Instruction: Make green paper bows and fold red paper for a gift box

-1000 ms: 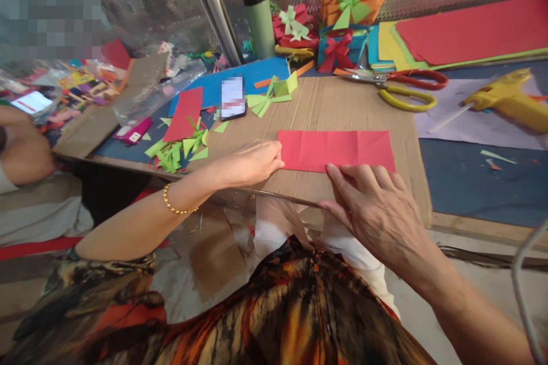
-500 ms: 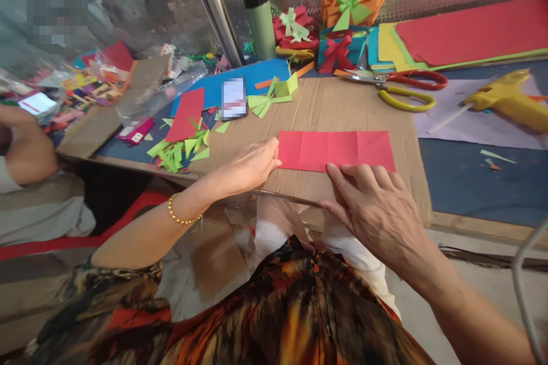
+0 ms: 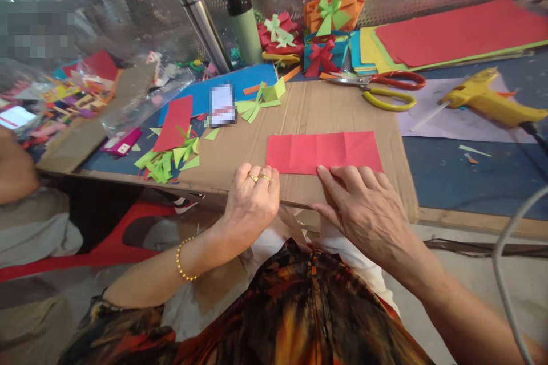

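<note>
A creased red paper strip [image 3: 325,148] lies flat on a cardboard sheet [image 3: 299,105], with several upright folds across it. At its near left corner my left hand [image 3: 254,197] is closed, knuckles up, fingers curled against the paper's edge; the fingertips are mostly hidden. My right hand [image 3: 362,199] rests over the near right edge of the strip. Its fingers lie on that edge and the thumb stands apart toward the table's front. Scissors [image 3: 385,88] with red and yellow handles lie behind the strip.
A yellow glue gun [image 3: 483,97] lies on purple paper at the right. Stacked coloured sheets [image 3: 454,31] and paper gift bags [image 3: 331,11] stand at the back. Green paper scraps [image 3: 165,159], a phone [image 3: 222,104] and bottles [image 3: 246,28] are leftward. Another person's arm [image 3: 17,165] is far left.
My left hand has gone from pinching the strip's left end to its near left corner, turning knuckles up. My right hand keeps its place on the paper. The view has shifted slightly.
</note>
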`<state>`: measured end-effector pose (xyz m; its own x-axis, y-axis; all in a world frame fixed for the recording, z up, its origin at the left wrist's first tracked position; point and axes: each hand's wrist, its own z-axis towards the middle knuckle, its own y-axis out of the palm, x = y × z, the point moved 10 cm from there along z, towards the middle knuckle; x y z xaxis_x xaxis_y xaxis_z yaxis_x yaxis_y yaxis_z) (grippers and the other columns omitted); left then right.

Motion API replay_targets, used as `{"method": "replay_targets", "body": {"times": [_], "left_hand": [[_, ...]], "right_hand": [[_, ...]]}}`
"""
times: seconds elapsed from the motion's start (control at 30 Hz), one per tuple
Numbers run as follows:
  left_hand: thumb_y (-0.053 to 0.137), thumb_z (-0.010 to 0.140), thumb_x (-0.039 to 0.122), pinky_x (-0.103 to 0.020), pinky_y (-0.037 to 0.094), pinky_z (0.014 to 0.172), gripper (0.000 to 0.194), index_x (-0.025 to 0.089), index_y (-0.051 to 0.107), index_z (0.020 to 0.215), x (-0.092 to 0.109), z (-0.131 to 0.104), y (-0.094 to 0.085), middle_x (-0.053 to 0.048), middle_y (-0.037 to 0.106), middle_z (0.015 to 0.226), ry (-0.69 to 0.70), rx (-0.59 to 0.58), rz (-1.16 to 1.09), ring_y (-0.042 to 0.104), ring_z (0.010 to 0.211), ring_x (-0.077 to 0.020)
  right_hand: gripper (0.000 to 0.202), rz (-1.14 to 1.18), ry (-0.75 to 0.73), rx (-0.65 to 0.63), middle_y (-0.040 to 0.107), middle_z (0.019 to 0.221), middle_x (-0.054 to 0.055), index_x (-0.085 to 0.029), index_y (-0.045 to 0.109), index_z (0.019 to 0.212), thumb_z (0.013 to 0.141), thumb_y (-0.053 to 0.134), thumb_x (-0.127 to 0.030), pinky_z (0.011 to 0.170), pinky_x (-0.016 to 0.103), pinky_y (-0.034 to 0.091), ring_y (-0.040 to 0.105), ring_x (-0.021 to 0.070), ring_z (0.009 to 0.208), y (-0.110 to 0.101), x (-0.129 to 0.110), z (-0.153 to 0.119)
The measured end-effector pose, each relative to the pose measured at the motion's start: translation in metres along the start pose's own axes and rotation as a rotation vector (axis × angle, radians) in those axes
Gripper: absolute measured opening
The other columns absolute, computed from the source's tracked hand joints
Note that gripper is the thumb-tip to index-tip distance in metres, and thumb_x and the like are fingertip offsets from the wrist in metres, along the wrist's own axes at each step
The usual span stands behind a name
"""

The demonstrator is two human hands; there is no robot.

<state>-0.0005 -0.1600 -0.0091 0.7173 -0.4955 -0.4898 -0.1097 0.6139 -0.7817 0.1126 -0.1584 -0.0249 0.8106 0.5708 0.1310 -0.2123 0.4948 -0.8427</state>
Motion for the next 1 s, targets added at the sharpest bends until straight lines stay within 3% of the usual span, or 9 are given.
{"method": "replay_targets", "body": {"times": [0.13,0.23,0.3,0.37,0.53,0.73,0.9,1.0], "left_hand": [[0.047,0.104,0.012,-0.051,0.051,0.099,0.042,0.003,0.065,0.141,0.008,-0.007,0.000,-0.028,0.074,0.126,-0.132,-0.068,-0.010,0.072,0.112,-0.0336],[0.051,0.108,0.042,-0.056,0.051,0.101,0.053,0.005,0.066,0.142,0.013,-0.008,0.000,-0.032,0.072,0.128,-0.184,-0.086,-0.055,0.072,0.113,-0.0393],[0.051,0.103,0.066,-0.059,0.050,0.102,0.074,0.005,0.066,0.143,0.014,-0.008,0.002,-0.034,0.071,0.129,-0.200,-0.100,-0.070,0.071,0.113,-0.0415],[0.051,0.097,0.076,-0.058,0.049,0.103,0.086,0.006,0.066,0.143,0.014,-0.008,0.004,-0.033,0.070,0.130,-0.211,-0.106,-0.057,0.070,0.113,-0.0413],[0.052,0.097,0.075,-0.055,0.046,0.105,0.083,0.005,0.069,0.138,0.013,-0.010,0.004,-0.029,0.073,0.128,-0.251,-0.062,-0.037,0.069,0.117,-0.0408],[0.043,0.107,0.063,-0.055,0.042,0.110,0.075,0.001,0.061,0.144,0.002,-0.023,0.012,-0.028,0.071,0.133,-0.275,-0.036,-0.101,0.066,0.129,-0.0407],[0.052,0.108,0.053,-0.057,0.041,0.114,0.064,0.005,0.056,0.151,-0.008,-0.036,0.019,-0.026,0.069,0.139,-0.277,-0.072,-0.088,0.061,0.137,-0.0410],[0.054,0.107,0.052,-0.057,0.041,0.115,0.065,0.002,0.056,0.148,-0.007,-0.036,0.017,-0.027,0.069,0.139,-0.254,-0.084,-0.053,0.063,0.134,-0.0409]], "right_hand": [[0.054,-0.012,-0.003,0.014,0.070,0.107,0.014,-0.008,0.063,0.135,0.113,0.034,-0.049,0.080,0.037,0.038,0.055,0.0267,0.093,-0.001,-0.001,0.000],[0.055,-0.012,-0.004,0.011,0.070,0.108,0.014,-0.008,0.063,0.136,0.112,0.036,-0.050,0.080,0.037,0.038,0.055,0.0269,0.094,-0.001,-0.001,0.000],[0.055,-0.010,-0.008,0.014,0.071,0.107,0.014,-0.008,0.063,0.135,0.112,0.037,-0.050,0.080,0.037,0.038,0.055,0.0269,0.093,-0.001,-0.001,0.000],[0.054,-0.005,-0.019,0.021,0.070,0.107,0.015,-0.006,0.063,0.135,0.111,0.040,-0.049,0.079,0.037,0.039,0.054,0.0270,0.091,-0.002,-0.001,0.000],[0.054,0.009,-0.023,0.023,0.070,0.109,0.015,-0.006,0.061,0.137,0.111,0.039,-0.048,0.079,0.038,0.040,0.055,0.0273,0.093,-0.003,-0.001,0.000],[0.055,0.011,-0.029,0.026,0.070,0.109,0.016,-0.004,0.061,0.136,0.111,0.040,-0.047,0.078,0.039,0.040,0.053,0.0279,0.092,-0.003,-0.001,0.000],[0.055,0.016,-0.020,0.023,0.069,0.109,0.016,-0.004,0.062,0.136,0.111,0.040,-0.047,0.077,0.038,0.038,0.052,0.0280,0.093,-0.003,-0.001,0.000],[0.055,0.012,-0.011,0.016,0.068,0.109,0.016,-0.004,0.062,0.136,0.111,0.038,-0.048,0.078,0.038,0.038,0.052,0.0279,0.092,-0.002,-0.001,0.000]]}}
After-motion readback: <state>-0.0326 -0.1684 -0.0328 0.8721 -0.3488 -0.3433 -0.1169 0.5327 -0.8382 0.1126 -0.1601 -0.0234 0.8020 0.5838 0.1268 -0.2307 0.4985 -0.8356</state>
